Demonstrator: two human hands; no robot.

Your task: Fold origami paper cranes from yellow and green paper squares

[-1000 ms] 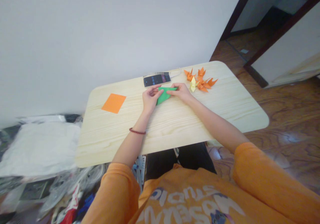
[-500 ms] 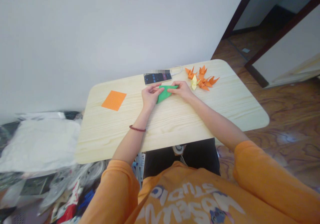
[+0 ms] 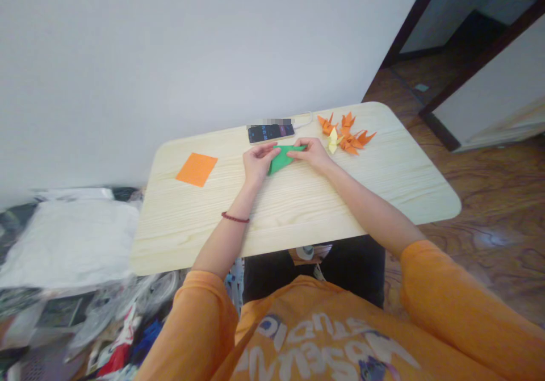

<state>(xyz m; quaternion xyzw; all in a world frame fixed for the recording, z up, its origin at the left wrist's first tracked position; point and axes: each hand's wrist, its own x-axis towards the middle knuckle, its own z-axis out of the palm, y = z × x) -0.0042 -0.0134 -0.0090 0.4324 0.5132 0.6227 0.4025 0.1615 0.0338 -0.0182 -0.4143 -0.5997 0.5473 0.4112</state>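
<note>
A folded green origami paper (image 3: 281, 159) lies on the tabletop as a long triangular shape. My left hand (image 3: 258, 162) pinches its left end, and my right hand (image 3: 313, 154) presses and holds its upper right edge. A flat orange paper square (image 3: 196, 169) lies to the left of my left hand. Beyond my right hand sit several orange paper cranes (image 3: 349, 135) with a pale yellow paper crane (image 3: 333, 141) among them. A black smartphone (image 3: 269, 133) lies just beyond the green paper.
The light wooden table (image 3: 298, 222) has rounded corners and stands against a white wall (image 3: 170, 57). A white cable (image 3: 303, 121) runs from the smartphone. Plastic bags and a white cloth (image 3: 70, 245) lie at lower left, with wooden flooring (image 3: 489, 182) at right.
The whole view has drifted slightly, so the table sits a little further right. Both hands stay on the green paper, and its shape looks nearly the same.
</note>
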